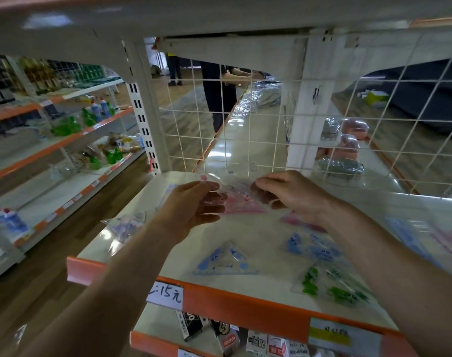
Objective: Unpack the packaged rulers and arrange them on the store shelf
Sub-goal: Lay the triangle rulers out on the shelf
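Note:
Both my hands hold one clear plastic packet with pink rulers (pixel 239 202) above the white shelf (pixel 266 228). My left hand (pixel 194 207) grips its left side and my right hand (pixel 289 194) pinches its right edge. On the shelf lie a blue triangle ruler (pixel 225 260), a blue ruler set (pixel 312 247), a green ruler set (pixel 333 283), a pink ruler (pixel 297 220) under my right wrist, and a clear bluish packet (pixel 124 226) at the left.
A white wire grid (pixel 245 119) backs the shelf. The orange front edge carries a handwritten price tag (pixel 165 293). More packets (pixel 425 238) lie at the far right. Boxed goods (pixel 235 336) sit on the shelf below. A person (pixel 217 94) stands behind the grid.

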`<state>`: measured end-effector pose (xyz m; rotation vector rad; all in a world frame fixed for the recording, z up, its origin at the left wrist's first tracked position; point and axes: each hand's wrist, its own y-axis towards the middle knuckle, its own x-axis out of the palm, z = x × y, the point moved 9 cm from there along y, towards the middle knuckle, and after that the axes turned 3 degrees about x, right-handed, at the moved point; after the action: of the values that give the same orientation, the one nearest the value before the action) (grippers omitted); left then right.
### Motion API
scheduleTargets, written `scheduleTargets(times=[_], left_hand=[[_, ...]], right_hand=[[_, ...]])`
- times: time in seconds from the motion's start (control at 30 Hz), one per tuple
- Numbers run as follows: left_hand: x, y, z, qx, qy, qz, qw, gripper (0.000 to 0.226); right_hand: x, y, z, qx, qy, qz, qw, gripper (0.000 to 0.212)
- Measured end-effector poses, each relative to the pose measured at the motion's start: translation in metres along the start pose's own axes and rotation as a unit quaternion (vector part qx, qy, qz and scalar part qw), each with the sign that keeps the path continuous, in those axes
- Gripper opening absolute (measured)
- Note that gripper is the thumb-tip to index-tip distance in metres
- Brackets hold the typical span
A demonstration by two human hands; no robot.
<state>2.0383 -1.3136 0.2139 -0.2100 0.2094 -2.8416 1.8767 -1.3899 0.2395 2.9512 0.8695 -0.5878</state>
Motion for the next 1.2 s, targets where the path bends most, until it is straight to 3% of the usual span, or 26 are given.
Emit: scheduleTargets(times=[0.13, 0.23, 0.3, 0.37, 0.5, 0.73, 1.03, 1.13, 1.2], left_hand=[[0.01, 0.003, 0.002, 0.008, -0.016, -0.01, 1.0, 0.022], [0.011, 0.009, 0.004, 0.022, -0.007, 0.003, 1.0, 0.02], [0.01, 0.015, 0.004, 0.023, -0.017, 0.02, 0.999, 0.018], [0.007, 0.021, 0.004, 0.015, -0.031, 0.036, 0.999, 0.015], [0.006, 0.034, 0.007, -0.015, -0.04, 0.026, 0.999, 0.01], [-0.026, 0.057, 0.014, -0.029, -0.025, 0.083, 0.996, 0.007], [-0.026, 0.055, -0.001, -0.043, -0.033, 0.04, 0.998, 0.016], [-0.021, 0.054, -0.001, -0.042, -0.037, 0.016, 0.998, 0.017], [-0.019, 0.052, 0.003, -0.036, -0.006, 0.009, 0.999, 0.016]], right_hand=[[0.003, 0.003, 0.003, 0.006, -0.029, -0.018, 0.999, 0.02], [-0.003, 0.008, -0.002, -0.011, -0.057, 0.019, 0.998, 0.016], [-0.004, 0.01, -0.005, -0.03, -0.088, 0.024, 0.995, 0.047], [0.004, 0.012, -0.011, -0.066, -0.164, 0.015, 0.984, 0.059], [0.004, 0.032, -0.018, -0.108, -0.262, 0.055, 0.957, 0.04], [-0.024, 0.085, 0.003, -0.032, -0.268, 0.111, 0.957, 0.034], [-0.004, 0.099, 0.025, -0.001, -0.35, 0.076, 0.934, 0.024], [-0.007, 0.092, 0.015, -0.04, -0.367, 0.086, 0.926, 0.025], [-0.008, 0.084, -0.003, -0.087, -0.316, 0.105, 0.939, 0.023]])
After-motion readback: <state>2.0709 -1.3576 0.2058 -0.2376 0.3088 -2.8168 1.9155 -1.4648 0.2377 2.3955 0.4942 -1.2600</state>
